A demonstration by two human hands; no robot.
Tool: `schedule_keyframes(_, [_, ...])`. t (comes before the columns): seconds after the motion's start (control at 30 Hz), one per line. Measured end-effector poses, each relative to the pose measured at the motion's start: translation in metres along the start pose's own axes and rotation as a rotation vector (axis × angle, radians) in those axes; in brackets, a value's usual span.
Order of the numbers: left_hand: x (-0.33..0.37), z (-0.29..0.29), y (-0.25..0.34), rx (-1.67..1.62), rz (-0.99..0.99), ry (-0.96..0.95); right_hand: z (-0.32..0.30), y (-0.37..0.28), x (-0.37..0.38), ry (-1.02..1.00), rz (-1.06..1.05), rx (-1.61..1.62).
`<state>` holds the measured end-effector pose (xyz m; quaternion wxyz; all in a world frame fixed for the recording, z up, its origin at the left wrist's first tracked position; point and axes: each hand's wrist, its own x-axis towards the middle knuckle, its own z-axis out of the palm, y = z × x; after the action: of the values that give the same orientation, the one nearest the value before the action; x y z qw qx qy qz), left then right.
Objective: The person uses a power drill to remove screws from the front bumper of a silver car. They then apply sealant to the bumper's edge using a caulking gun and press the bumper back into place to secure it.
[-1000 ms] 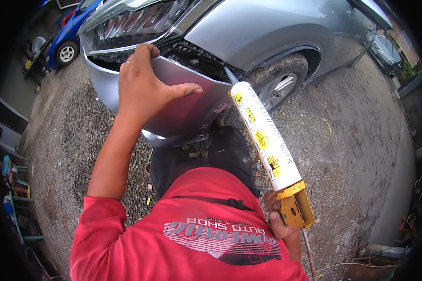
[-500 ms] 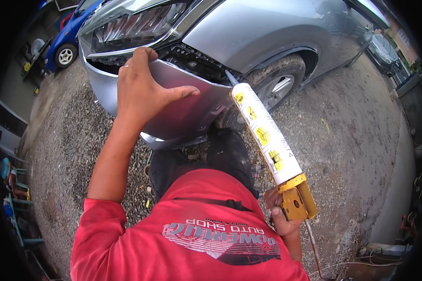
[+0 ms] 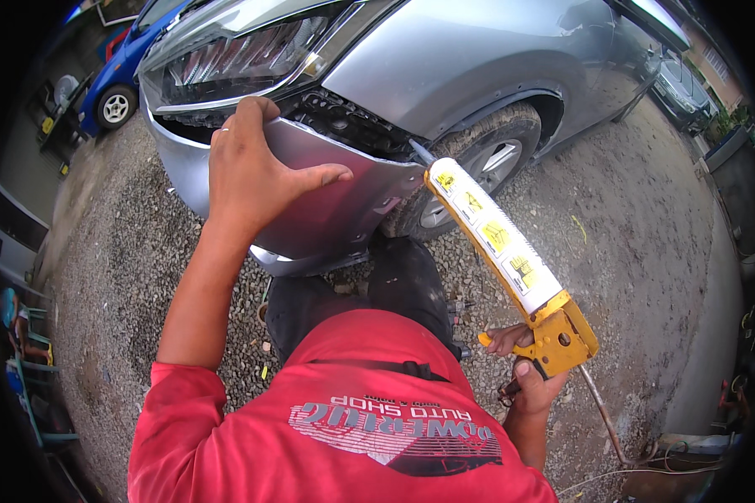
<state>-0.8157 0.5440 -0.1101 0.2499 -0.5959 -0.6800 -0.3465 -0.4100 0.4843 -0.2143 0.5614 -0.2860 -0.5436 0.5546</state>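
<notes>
My left hand grips the top edge of a silver car's front bumper, its fingertips hooked over the rim and the thumb stretched along the outside. Between the bumper's edge and the fender a dark gap shows black brackets. My right hand is wrapped around the handle of a yellow caulking gun. A white sealant cartridge sits in its frame, the grey nozzle pointing at the bumper corner beside the wheel arch. Whether the tip touches cannot be told.
Above the bumper is the car's headlight. A muddy front wheel stands right of it. Gravel ground surrounds me. A blue car is at far left, a grey car at far right. A person sits at the left edge.
The caulking gun has swung to the right and turned, so its yellow handle and trigger show more. The nozzle shifted slightly right and down. My left hand keeps its hold on the bumper.
</notes>
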Motion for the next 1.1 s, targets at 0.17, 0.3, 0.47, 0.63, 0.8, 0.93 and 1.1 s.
schedule_keyframes(0.17, [0.0, 0.0, 0.004, -0.001, -0.033, -0.013, -0.014, 0.002, 0.004, 0.022, -0.026, -0.01])
schedule_keyframes(0.3, [-0.001, -0.005, 0.009, 0.019, -0.125, -0.102, -0.035, 0.006, 0.002, 0.084, -0.023, -0.036])
schedule_keyframes(0.47, [0.0, -0.002, 0.009, -0.033, -0.116, -0.106, -0.084, 0.008, -0.006, 0.199, -0.024, -0.133])
schedule_keyframes(0.63, [-0.001, 0.0, 0.006, 0.002, -0.112, -0.124, -0.166, 0.04, -0.018, 0.332, 0.265, -0.576])
schedule_keyframes(0.8, [-0.001, 0.002, -0.003, 0.005, -0.095, -0.124, -0.211, 0.114, -0.028, 0.406, 0.68, -1.199])
schedule_keyframes(0.93, [-0.001, 0.012, -0.003, -0.049, -0.087, -0.142, -0.286, 0.197, -0.087, 0.256, 0.825, -1.588])
schedule_keyframes(1.1, [-0.006, 0.006, -0.01, -0.029, -0.1, -0.127, -0.286, 0.242, -0.149, 0.171, 1.246, -1.659])
